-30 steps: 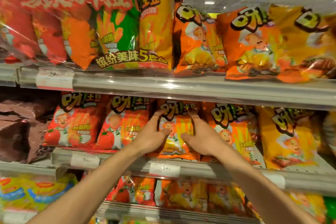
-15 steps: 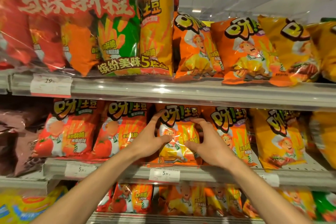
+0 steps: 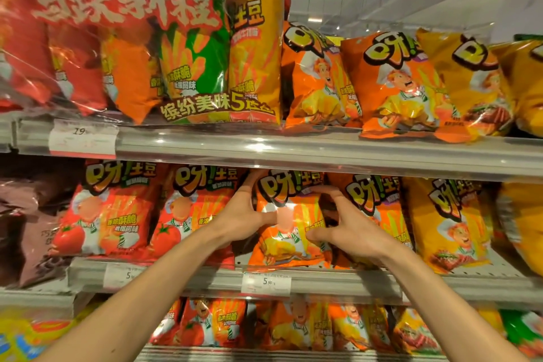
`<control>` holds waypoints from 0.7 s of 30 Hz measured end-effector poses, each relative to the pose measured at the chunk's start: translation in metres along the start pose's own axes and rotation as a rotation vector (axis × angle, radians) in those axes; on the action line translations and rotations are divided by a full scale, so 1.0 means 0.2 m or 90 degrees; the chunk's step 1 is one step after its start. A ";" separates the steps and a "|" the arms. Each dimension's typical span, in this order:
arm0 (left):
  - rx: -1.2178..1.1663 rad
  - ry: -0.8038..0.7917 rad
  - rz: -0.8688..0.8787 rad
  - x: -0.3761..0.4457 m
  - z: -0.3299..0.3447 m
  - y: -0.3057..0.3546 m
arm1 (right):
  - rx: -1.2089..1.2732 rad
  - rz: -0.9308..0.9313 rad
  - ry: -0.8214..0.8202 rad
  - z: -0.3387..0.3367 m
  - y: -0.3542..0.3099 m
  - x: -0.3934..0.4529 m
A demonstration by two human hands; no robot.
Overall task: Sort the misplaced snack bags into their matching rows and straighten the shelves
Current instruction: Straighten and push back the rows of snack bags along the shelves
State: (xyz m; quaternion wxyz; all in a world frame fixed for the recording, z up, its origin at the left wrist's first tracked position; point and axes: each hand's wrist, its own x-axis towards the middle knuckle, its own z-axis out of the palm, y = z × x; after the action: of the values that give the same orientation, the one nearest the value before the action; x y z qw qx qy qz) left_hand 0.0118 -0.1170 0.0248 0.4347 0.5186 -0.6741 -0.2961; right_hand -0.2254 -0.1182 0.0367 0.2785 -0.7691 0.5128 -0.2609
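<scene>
An orange snack bag (image 3: 289, 232) stands upright on the middle shelf (image 3: 323, 282), between red tomato bags (image 3: 191, 214) on its left and another orange bag (image 3: 379, 209) on its right. My left hand (image 3: 244, 214) grips the bag's left edge, thumb across its front. My right hand (image 3: 346, 229) holds its right side, fingers curled over the upper right corner and thumb on the front. Yellow bags (image 3: 446, 220) fill the row further right.
The top shelf (image 3: 264, 150) carries a big multi-pack (image 3: 164, 47), orange bags (image 3: 393, 88) and yellow bags (image 3: 470, 79). Brown bags (image 3: 26, 220) sit at the middle left. The lower shelf holds red, orange and yellow bags (image 3: 293, 329). A price tag (image 3: 266, 282) hangs under the held bag.
Both hands stayed on the orange bag; my right fingers shifted from beside it to curl over its upper right corner. The view has tilted up slightly.
</scene>
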 end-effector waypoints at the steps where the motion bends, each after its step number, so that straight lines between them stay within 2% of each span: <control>1: 0.000 0.005 -0.003 -0.01 -0.01 0.00 | 0.005 -0.004 -0.006 0.00 -0.02 0.02; 7: 0.036 0.024 0.000 -0.08 -0.08 0.05 | 0.083 -0.016 -0.027 0.04 -0.09 0.13; 11: 0.060 0.022 -0.034 -0.09 -0.10 0.05 | 0.030 -0.026 -0.011 0.06 -0.09 0.14; 17: 0.066 0.034 0.006 -0.09 -0.09 0.03 | 0.025 -0.024 0.031 0.06 -0.06 0.12; 21: 0.217 0.126 0.039 -0.14 -0.12 -0.02 | 0.028 -0.002 0.032 0.10 -0.06 0.11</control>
State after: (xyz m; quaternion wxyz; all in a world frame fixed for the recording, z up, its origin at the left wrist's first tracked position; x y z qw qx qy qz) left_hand 0.0370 -0.0895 0.0240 0.4137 0.5906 -0.6837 -0.1120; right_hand -0.1962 -0.1307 0.0336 0.2819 -0.7567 0.5124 -0.2922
